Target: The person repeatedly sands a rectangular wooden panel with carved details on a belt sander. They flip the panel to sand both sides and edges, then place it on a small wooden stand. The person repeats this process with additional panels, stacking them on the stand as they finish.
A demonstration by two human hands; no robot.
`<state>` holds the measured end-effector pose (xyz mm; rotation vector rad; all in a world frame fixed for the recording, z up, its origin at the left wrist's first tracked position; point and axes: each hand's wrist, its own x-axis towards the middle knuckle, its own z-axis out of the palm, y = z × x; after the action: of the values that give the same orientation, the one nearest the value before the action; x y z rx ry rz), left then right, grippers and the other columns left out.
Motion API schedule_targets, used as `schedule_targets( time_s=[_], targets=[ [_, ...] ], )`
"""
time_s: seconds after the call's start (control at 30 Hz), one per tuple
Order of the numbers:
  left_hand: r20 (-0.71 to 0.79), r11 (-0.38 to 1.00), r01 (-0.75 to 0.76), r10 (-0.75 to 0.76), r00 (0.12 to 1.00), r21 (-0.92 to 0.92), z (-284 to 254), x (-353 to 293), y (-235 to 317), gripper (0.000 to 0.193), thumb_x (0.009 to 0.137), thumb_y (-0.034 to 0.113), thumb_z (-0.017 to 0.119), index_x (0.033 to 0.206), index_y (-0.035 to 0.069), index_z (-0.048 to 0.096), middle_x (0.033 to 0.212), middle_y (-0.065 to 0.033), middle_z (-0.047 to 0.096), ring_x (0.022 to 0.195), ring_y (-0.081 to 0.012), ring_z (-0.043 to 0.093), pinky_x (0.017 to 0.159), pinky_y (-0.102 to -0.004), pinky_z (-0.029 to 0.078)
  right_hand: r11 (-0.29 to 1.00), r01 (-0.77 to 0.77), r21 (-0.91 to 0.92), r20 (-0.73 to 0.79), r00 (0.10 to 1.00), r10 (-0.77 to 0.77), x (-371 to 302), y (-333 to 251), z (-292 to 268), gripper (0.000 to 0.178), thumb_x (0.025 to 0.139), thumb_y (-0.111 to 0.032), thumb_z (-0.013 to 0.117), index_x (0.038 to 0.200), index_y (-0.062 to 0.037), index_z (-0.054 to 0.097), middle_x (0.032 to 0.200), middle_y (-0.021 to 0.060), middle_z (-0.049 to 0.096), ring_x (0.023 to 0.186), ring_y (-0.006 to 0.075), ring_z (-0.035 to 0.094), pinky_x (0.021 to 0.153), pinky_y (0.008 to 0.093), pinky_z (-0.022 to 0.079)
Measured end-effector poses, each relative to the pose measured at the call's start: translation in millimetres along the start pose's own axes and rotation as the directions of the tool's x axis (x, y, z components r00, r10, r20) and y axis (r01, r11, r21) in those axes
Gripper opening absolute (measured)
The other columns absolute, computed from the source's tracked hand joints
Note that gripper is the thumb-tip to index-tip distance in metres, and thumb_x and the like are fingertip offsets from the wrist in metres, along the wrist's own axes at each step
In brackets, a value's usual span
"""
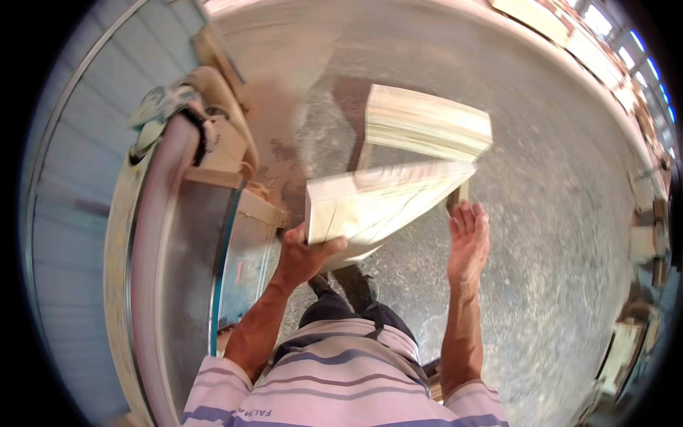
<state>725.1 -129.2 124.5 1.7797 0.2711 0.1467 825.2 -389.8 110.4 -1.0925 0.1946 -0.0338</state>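
Note:
My left hand [306, 254] grips the near left end of a pale wooden board [377, 203], its thumb lying on the face. The board is tilted and slightly blurred, and its far end reaches to the right. My right hand [468, 240] is below that far end, fingers stretched out and nothing in the palm; a small gap seems to part it from the board. Just beyond lies a stack of similar pale boards [428, 122] on a low wooden support, partly covered by the held board.
To my left runs a long machine with a pinkish belt [158, 235] and a grey metal bed [191, 263]. A blue-grey panelled wall [75, 171] stands behind it. Wood pieces [642, 244] lie along the right side. The concrete floor [548, 285] is grey and dusty.

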Motion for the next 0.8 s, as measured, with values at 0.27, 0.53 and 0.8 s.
schedule_targets(
  time_s=[0.27, 0.53, 0.8],
  targets=[
    [-0.528, 0.799, -0.344, 0.039, 0.848, -0.493, -46, -6, 53, 0.033, 0.08, 0.021, 0.07, 0.106, 0.002, 0.06, 0.098, -0.002, 0.061, 0.089, -0.0103, 0.055, 0.08, -0.0285, 0.044, 0.862, -0.459, -0.215, -0.274, 0.876, 0.397, 14, 110, -146, 0.078, 0.09, -0.055, 0.038, 0.144, -0.0052, 0.012, 0.148, 0.019, 0.016, 0.136, 0.0325, 0.019, 0.109, 0.043, 0.016],
    [-0.513, 0.448, -0.369, -0.259, 0.818, -0.814, -73, -53, -2, 0.06, 0.083, 0.035, 0.065, 0.128, 0.004, 0.042, 0.124, -0.0084, 0.05, 0.114, -0.0249, 0.048, 0.097, -0.0419, 0.039, 0.907, -0.406, -0.114, 0.072, 0.907, 0.415, 42, 75, -159, 0.063, 0.092, -0.051, 0.04, 0.132, -0.0015, 0.038, 0.132, 0.0105, 0.042, 0.119, 0.0217, 0.042, 0.1, 0.0326, 0.031],
    [-0.477, 0.39, -0.289, -0.58, 0.661, -0.874, -86, -82, -113, 0.057, 0.088, 0.043, 0.054, 0.131, 0.008, 0.04, 0.13, -0.0088, 0.048, 0.119, -0.0265, 0.045, 0.098, -0.0451, 0.038, 0.919, -0.242, -0.312, 0.443, 0.819, 0.366, 25, 26, -100, 0.063, 0.097, -0.043, 0.03, 0.138, 0.0039, 0.025, 0.142, 0.0158, 0.032, 0.13, 0.0236, 0.034, 0.108, 0.0336, 0.024]
  ],
)
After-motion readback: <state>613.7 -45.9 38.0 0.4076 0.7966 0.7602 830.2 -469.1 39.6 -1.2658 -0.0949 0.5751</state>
